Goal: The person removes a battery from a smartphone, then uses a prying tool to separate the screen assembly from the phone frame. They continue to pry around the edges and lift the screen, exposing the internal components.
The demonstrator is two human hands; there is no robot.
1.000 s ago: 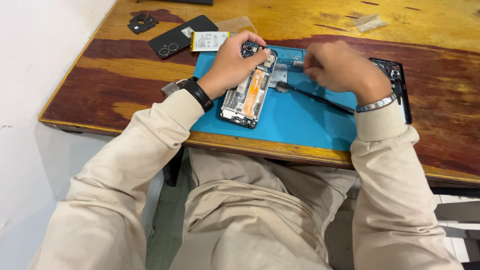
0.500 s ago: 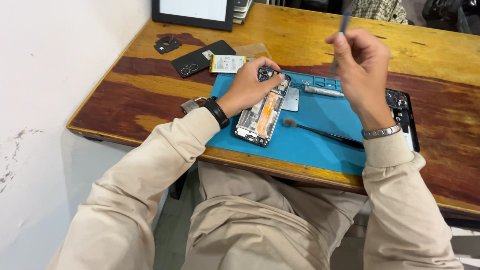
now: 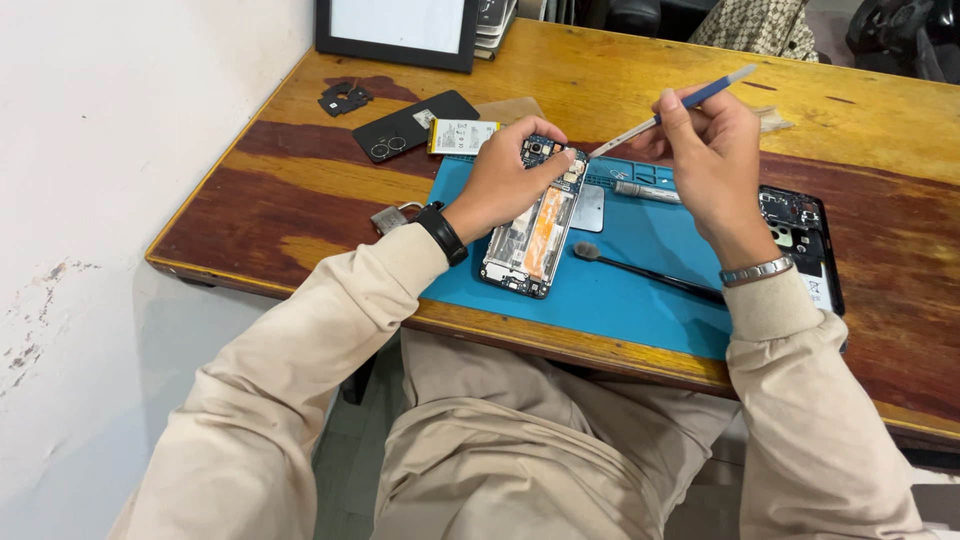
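Note:
An opened phone (image 3: 530, 235) with its back removed lies on a blue work mat (image 3: 640, 285). My left hand (image 3: 505, 175) rests on the phone's upper end, fingers pressing near the camera module. My right hand (image 3: 710, 150) is raised above the mat and grips a thin blue-and-white tool (image 3: 675, 108), whose tip points toward the phone's top. A black brush (image 3: 640, 266) lies on the mat between my hands.
A black phone back cover (image 3: 405, 125), a flat battery (image 3: 462, 136) and a small black part (image 3: 343, 96) lie at the mat's far left. Another opened phone (image 3: 805, 240) sits at the right. A framed panel (image 3: 400, 30) stands at the back. The table's front edge (image 3: 560, 345) is near my lap.
My right hand lifted off the mat with the thin tool and now brings it down toward the phone's top. The view has tilted up. My left hand stayed on the phone.

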